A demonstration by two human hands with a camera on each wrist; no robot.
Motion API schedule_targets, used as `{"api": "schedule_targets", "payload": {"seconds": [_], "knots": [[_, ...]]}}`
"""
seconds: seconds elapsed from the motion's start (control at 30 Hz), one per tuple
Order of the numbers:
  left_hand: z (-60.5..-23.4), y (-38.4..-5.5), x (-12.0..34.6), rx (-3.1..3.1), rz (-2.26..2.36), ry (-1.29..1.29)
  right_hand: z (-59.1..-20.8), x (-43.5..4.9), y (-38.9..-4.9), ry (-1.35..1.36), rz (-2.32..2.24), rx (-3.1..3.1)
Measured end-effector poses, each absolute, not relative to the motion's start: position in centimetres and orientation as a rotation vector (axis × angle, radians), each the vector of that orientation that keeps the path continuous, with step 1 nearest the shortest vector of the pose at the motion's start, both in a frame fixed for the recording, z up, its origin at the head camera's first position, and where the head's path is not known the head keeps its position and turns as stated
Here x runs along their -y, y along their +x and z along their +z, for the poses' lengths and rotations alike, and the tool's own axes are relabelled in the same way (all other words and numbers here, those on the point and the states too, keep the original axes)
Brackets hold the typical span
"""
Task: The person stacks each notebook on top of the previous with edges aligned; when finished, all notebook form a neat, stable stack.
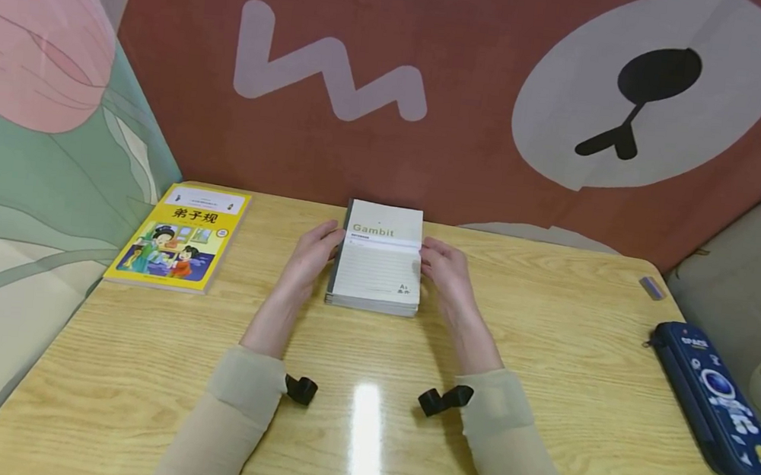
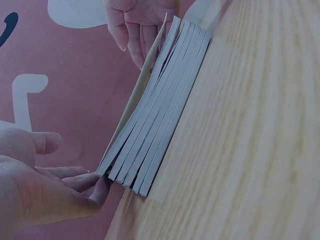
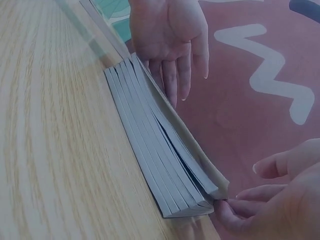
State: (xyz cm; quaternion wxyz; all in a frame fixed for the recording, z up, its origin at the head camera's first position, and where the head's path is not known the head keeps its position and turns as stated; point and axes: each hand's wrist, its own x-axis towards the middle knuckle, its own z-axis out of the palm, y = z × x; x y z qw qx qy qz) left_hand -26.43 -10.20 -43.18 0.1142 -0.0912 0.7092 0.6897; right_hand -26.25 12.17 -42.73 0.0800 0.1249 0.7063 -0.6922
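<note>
A stack of several A5 Gambit notebooks (image 1: 377, 272) lies flat on the table, its pale covers facing up and a dark spine strip on the left. Along the stack's left side, my left hand (image 1: 313, 255) touches the edge with loosely extended fingers. My right hand (image 1: 447, 271) is at the opposite edge, its fingertips against the side. Both wrist views show the layered edges of the notebooks (image 2: 157, 115), with the top cover lifting slightly from those beneath. In the right wrist view, the right fingers (image 3: 232, 220) meet a lower corner of the stack.
A yellow picture-covered book (image 1: 177, 237) lies at the table's far left. On the right are a dark blue space-themed pencil case (image 1: 715, 404) and a small eraser-like block (image 1: 652, 287). A brown printed curtain (image 1: 469, 177) hangs behind the table (image 1: 569, 347).
</note>
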Motion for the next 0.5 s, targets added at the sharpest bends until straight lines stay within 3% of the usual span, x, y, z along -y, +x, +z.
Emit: {"api": "schedule_targets", "payload": {"seconds": [0.5], "knots": [[-43.22, -26.43, 10.11, -2.101, 1.964, -0.263, -42.74, -12.31, -26.25, 0.325, -1.989, -2.168]]}}
